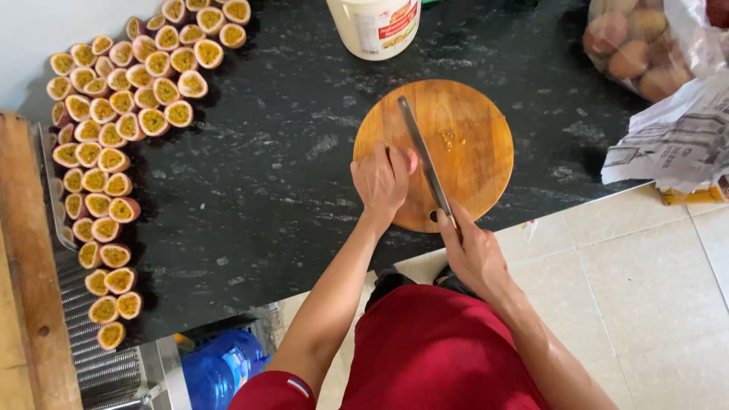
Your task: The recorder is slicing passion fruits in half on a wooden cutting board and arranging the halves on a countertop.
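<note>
My left hand [382, 180], arm stretched fwd, clamps a fruit [398, 158] on the round board [463, 121] mid-tabletop [266, 190], fingers curled over it, while my right hand [472, 250], grip clenched on the handle, lays the knife [424, 156] just beside it w/ blade pointing away.

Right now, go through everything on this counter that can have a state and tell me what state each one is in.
Left hand: closed over a fruit on the board.
Right hand: gripping the knife handle.
Knife: blade angled across the board beside the left hand.
Cutting board: smeared with yellow pulp.
Passion fruit halves: cut open, pulp up, in rows.
Bag of whole fruit: open, uncut fruit inside.
White tub: upright.
</note>
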